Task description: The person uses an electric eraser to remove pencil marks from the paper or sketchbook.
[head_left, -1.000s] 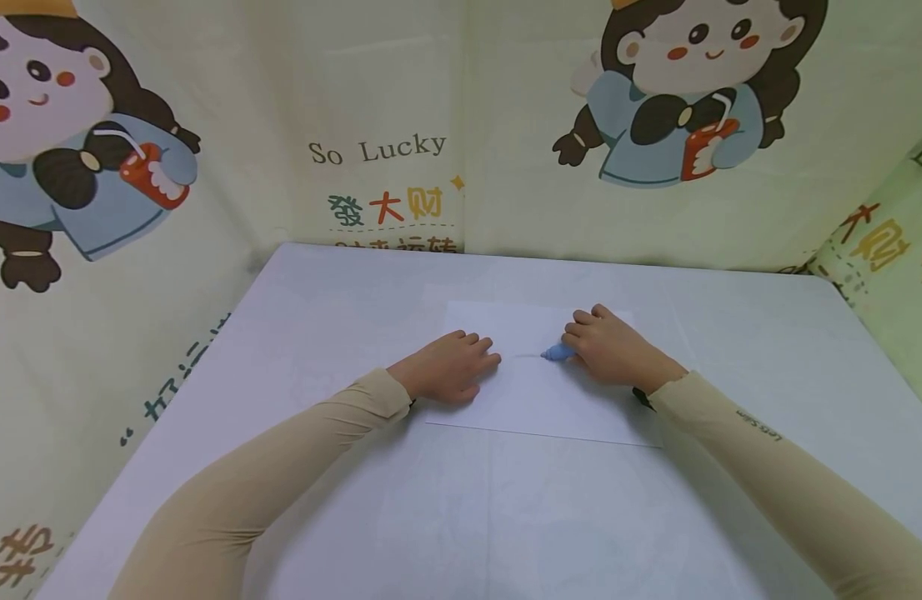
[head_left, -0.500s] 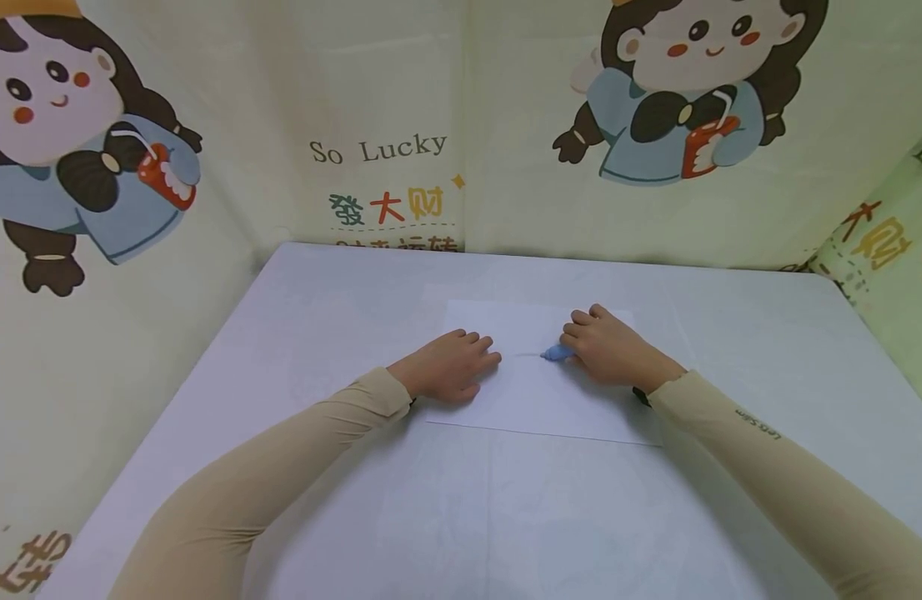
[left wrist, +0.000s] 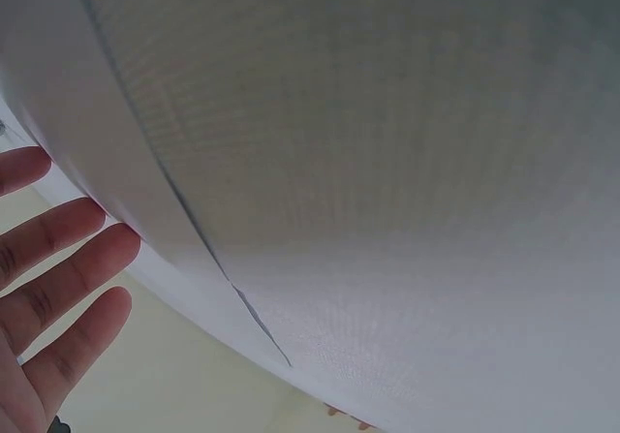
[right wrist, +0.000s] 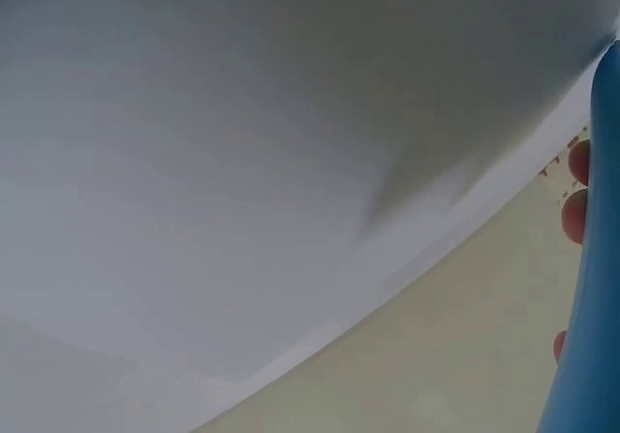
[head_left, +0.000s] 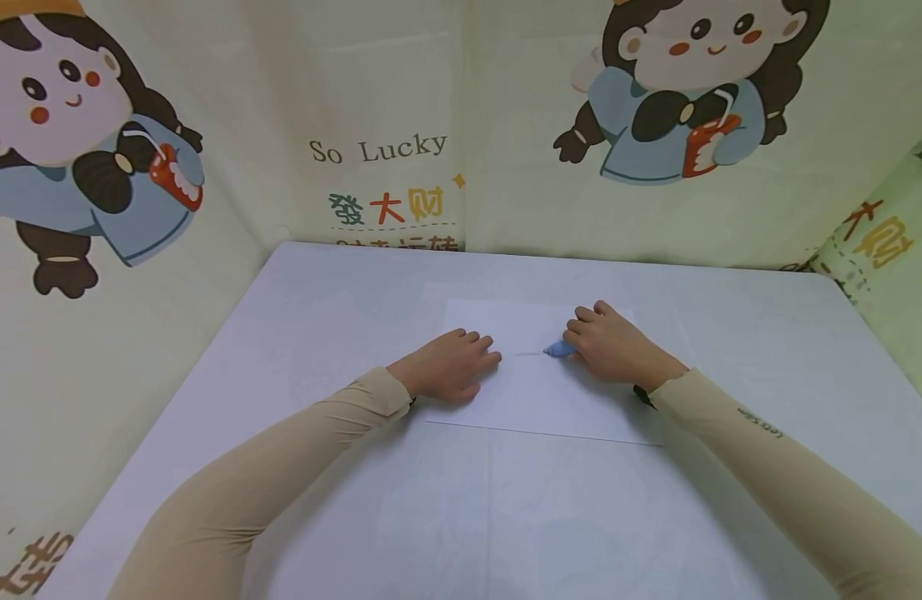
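A white sheet of paper (head_left: 536,404) lies on the table under both hands. My left hand (head_left: 452,367) rests on its left part, fingers spread and holding nothing; several of its fingers (left wrist: 82,263) show in the left wrist view. My right hand (head_left: 609,343) grips a thick blue pen (head_left: 559,349), tilted with its narrow tip pointing left and down at the paper. A short, faint line (head_left: 527,354) runs on the sheet just left of the tip. In the right wrist view the smooth pen body (right wrist: 593,268) fills the right edge, with fingertips (right wrist: 574,216) behind it.
The table (head_left: 341,292) has a white cover. Pale curtains (head_left: 521,208) with cartoon figures and lettering hang behind it and along both sides. Beige sleeves (head_left: 281,475) cover both forearms.
My right hand and the pen tip have shifted very slightly right and away from me. The left hand and paper stay in place. The left curtain sways to the right.
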Motion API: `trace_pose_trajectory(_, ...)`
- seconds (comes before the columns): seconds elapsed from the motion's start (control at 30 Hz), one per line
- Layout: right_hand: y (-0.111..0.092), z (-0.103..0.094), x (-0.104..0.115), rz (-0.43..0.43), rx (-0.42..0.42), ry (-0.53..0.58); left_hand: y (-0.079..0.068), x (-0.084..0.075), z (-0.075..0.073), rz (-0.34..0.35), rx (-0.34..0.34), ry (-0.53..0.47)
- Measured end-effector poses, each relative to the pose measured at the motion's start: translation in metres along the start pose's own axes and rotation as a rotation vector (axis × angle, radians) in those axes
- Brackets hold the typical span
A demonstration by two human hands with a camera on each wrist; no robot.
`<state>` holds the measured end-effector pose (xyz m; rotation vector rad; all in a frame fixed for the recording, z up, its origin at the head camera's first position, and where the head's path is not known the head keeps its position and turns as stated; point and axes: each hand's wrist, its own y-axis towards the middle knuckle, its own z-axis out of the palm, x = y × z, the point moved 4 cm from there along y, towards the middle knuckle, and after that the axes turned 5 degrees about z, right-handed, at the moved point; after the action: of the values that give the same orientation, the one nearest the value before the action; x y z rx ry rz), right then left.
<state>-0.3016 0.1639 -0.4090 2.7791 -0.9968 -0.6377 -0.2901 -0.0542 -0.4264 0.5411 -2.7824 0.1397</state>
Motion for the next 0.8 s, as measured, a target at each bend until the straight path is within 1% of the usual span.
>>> trace_pose_trajectory(0.2,0.0,-0.002,0.003,-0.028,-0.026,0.005,0.0,0.0,-0.003,0.0,0.013,0.0)
trace_pose_trajectory(0.33,0.0,-0.004,0.001,-0.007,-0.039,-0.028,0.0,0.0,-0.003,-0.004,0.019,0.001)
trace_pose_trajectory(0.4,-0.001,-0.005,-0.001,-0.001,-0.041,-0.041,0.001,-0.001,-0.001,-0.004,0.034,-0.01)
trace_pose_trajectory(0.53,-0.003,-0.01,-0.002,-0.004,-0.049,-0.066,0.001,-0.002,0.0,-0.006,0.043,-0.03)
trace_pose_trajectory(0.67,-0.002,-0.015,-0.003,-0.009,-0.075,-0.093,-0.001,-0.002,-0.002,-0.012,0.018,-0.014)
trace_pose_trajectory(0.8,-0.002,-0.014,-0.003,-0.032,-0.089,-0.107,-0.002,-0.002,-0.002,-0.012,0.003,-0.004)
